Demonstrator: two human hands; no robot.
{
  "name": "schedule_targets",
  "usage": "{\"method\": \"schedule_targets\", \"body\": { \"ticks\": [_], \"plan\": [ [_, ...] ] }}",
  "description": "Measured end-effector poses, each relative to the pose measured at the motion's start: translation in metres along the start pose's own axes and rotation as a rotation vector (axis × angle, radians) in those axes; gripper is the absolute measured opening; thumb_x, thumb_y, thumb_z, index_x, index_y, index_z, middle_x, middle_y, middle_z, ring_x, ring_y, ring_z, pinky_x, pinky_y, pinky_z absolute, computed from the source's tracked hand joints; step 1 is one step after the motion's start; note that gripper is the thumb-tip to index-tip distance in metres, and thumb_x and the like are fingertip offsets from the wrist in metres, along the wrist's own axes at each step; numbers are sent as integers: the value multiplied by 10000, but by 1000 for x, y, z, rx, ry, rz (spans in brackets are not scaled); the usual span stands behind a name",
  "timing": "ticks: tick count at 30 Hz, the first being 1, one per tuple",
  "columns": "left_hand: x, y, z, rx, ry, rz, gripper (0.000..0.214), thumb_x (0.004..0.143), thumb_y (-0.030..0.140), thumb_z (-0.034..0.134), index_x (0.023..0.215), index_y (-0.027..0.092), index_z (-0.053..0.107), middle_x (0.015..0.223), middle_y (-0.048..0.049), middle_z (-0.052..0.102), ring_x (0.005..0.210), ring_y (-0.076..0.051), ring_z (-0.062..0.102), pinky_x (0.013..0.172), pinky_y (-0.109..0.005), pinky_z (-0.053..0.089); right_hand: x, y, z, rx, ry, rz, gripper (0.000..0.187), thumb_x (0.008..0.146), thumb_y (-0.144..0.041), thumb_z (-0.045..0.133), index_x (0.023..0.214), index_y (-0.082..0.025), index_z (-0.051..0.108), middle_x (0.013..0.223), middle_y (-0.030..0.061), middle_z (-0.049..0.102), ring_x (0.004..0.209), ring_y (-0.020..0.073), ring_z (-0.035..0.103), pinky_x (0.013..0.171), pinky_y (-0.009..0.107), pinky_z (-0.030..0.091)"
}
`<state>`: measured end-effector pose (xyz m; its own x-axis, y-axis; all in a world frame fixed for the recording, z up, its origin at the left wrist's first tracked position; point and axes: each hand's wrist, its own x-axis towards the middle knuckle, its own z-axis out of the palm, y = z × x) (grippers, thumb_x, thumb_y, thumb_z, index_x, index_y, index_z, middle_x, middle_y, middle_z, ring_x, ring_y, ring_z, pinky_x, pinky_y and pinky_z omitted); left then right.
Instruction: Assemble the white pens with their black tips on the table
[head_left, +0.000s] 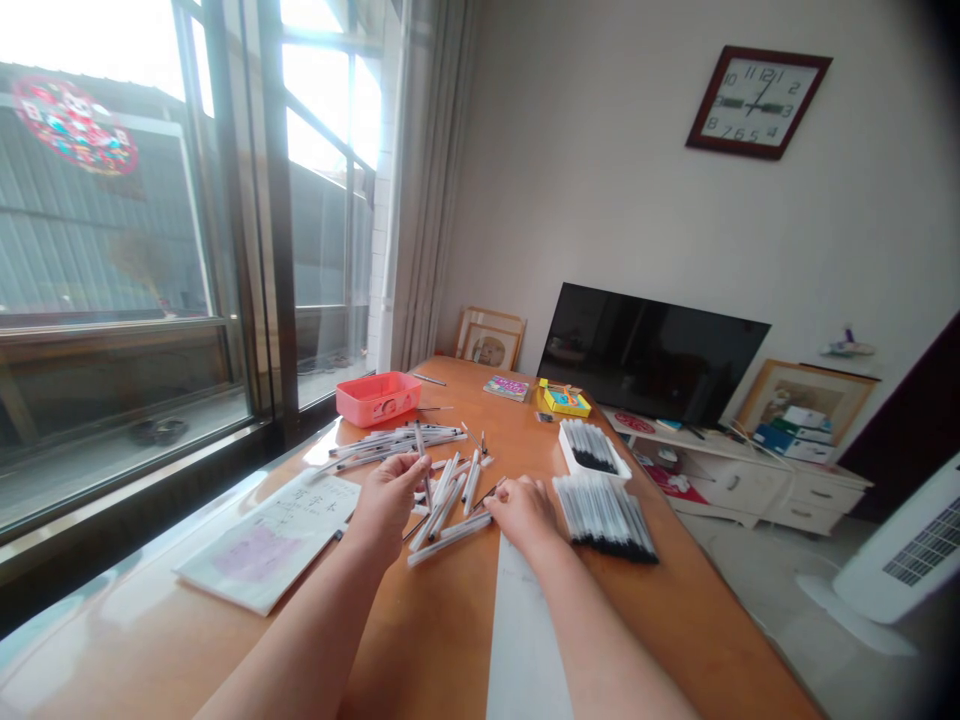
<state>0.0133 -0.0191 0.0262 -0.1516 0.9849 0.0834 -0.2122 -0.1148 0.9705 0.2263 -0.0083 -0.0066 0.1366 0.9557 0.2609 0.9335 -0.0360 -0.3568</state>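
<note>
Two hands reach over the counter (pixel 420 650): the left hand (pixel 391 492) pinches a pen barrel (pixel 419 438), its long axis nearly upright; the right hand (pixel 525 508) appears closed on a thin dark stick (pixel 489 494), slanting toward the counter's right edge. That stick lies right of the barrel, loose pens (pixel 448 505) between. Just right of the right hand, a pen row (pixel 602 515) lines the counter's right edge.
</note>
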Motion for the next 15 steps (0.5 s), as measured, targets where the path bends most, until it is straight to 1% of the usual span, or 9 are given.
{"method": "schedule_targets", "body": {
  "ticks": [5,8,11,13,15],
  "plan": [
    [-1,0,0,25,5,-30,463,643,555,804,820,147,675,733,-28,656,605,-109,488,568,-236,322,-3,-5,-1,67,28,-51,141,773,-292,682,902,-235,683,972,58,677,991,233,542,784,285,374],
    [0,-1,-1,22,-3,-41,453,664,551,795,832,151,667,698,-12,624,587,-105,482,563,-232,312,-5,-7,-2,95,20,-92,108,785,-222,629,890,-238,647,880,35,680,896,210,553,712,274,353],
    [2,-4,-2,19,-8,-44,444,669,546,796,831,154,663,693,-12,623,586,-107,495,556,-227,308,-1,-6,0,143,48,-108,132,777,-168,589,885,-235,625,810,19,665,816,190,559,672,267,344],
    [4,-6,-3,11,-8,-39,430,686,545,785,827,156,666,718,-22,640,601,-107,508,565,-225,323,3,-6,2,241,84,-105,155,758,-167,600,901,-228,606,790,7,656,780,177,568,664,259,360],
    [4,-8,-3,3,-23,-41,416,706,539,774,832,156,673,767,-41,670,617,-107,519,575,-225,344,6,-9,2,406,82,-96,183,741,-198,631,917,-220,586,767,-9,645,729,164,573,651,252,386]
  ]
}}
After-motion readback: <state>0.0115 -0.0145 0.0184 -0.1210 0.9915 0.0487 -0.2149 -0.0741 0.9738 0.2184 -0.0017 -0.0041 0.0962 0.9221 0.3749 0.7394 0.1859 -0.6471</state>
